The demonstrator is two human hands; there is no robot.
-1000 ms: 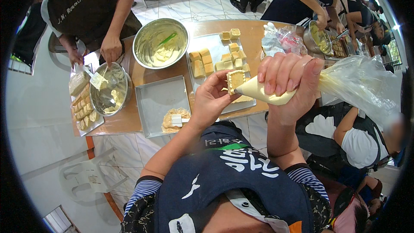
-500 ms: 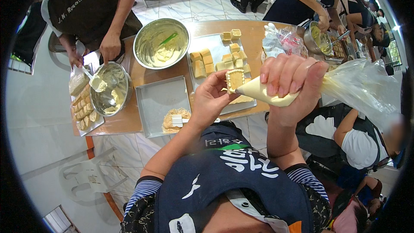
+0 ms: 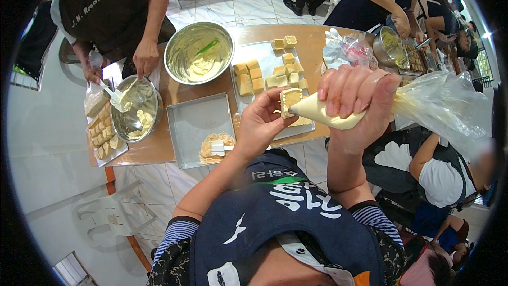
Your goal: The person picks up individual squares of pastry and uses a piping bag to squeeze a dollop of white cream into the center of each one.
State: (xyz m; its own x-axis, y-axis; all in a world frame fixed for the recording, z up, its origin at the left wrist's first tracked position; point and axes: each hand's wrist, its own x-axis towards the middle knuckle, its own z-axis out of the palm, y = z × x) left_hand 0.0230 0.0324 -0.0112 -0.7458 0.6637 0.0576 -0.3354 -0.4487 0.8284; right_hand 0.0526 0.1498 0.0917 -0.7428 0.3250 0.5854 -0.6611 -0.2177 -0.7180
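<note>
Far left, table: slim tray (image 3: 123, 151) bearing cut tan pieces (image 3: 100, 133). Just beside it, steel bowl (image 3: 119, 123) with pale cream; a co-worker's hands are at the bowl, one with a white spatula (image 3: 115, 95). Co-worker's dark brown apron (image 3: 119, 13), one line of white lettering at the chest. Next, far side, large steel bowl (image 3: 176, 55) with cream and green utensil (image 3: 208, 47). Nearer, grey rectangular tray (image 3: 196, 119) with crumbly tan mixture (image 3: 208, 154) and white scraper (image 3: 218, 148). Left hand (image 3: 259, 124): thumb and fingers pinching one cake piece (image 3: 292, 98), raised over the near part of a cake tray (image 3: 264, 53); beaded cream along the piece's border. Wearer's navy apron (image 3: 264, 217), bold white lettering. Right hand (image 3: 354, 95): fist tight around a clear piping bag (image 3: 328, 114) of pale cream, tip at the piece; contact cannot be told. Far right, crumpled plastic packaging (image 3: 357, 50), red print too small to read; steel bowl beyond.
</note>
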